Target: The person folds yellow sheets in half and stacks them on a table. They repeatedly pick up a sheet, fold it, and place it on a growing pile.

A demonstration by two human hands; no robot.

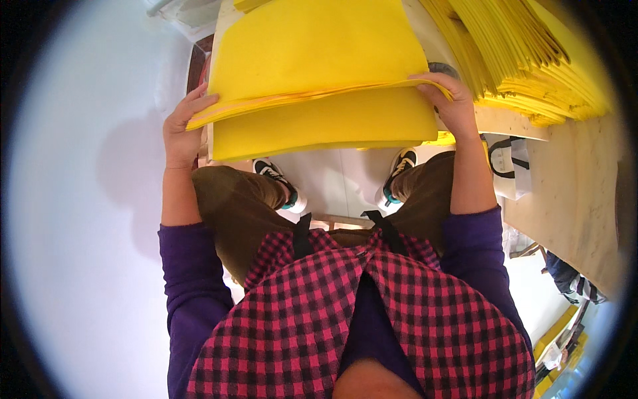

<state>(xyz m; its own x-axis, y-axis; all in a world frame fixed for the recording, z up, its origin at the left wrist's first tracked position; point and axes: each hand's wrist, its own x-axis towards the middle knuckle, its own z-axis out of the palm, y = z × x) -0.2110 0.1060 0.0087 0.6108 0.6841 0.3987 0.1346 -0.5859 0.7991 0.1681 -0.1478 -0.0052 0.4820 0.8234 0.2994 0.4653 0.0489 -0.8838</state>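
A layered stack of yellow cloth-like sheets (319,46) spreads in front of me. My left hand (185,126) pinches the left end of its near edge, and my right hand (452,106) grips the right end, where the edges curl up. Between my hands this layered edge stretches across, slightly slanted. Beneath it another yellow layer (325,123) hangs over toward my knees. Whether the two are joined I cannot tell.
Piles of folded yellow sheets (505,50) lie at the far right on a pale wooden table (571,179). A white bag with dark handles (510,166) is below them on the right. A white wall (80,199) runs along my left. My shoes (279,183) show below the sheets.
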